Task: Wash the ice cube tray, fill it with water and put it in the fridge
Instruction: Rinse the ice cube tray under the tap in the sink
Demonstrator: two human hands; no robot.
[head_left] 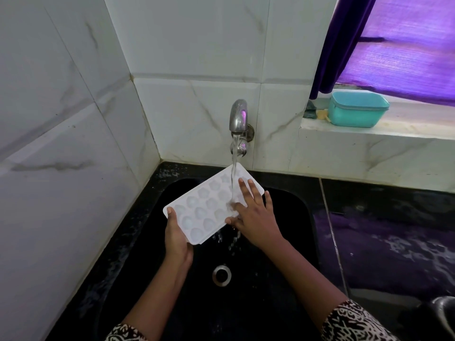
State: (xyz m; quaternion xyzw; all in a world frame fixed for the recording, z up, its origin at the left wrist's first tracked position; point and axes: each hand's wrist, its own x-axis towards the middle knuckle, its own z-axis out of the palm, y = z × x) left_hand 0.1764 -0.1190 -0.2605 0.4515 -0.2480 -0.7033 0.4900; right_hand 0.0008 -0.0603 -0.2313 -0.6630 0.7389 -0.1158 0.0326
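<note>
White ice cube tray (pixel 206 205), tilted above the black sink (pixel 290 217) beneath the running tap (pixel 238 116). Left hand (pixel 176 238): grip closed on the tray's near corner. Right hand (pixel 253 217): open, fingers spread flat on the tray where water stream (pixel 234 173) lands.

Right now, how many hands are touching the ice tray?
2. The left hand grips the ice tray at its near-left corner; the right hand lies flat on its right end, under the tap's stream.
</note>
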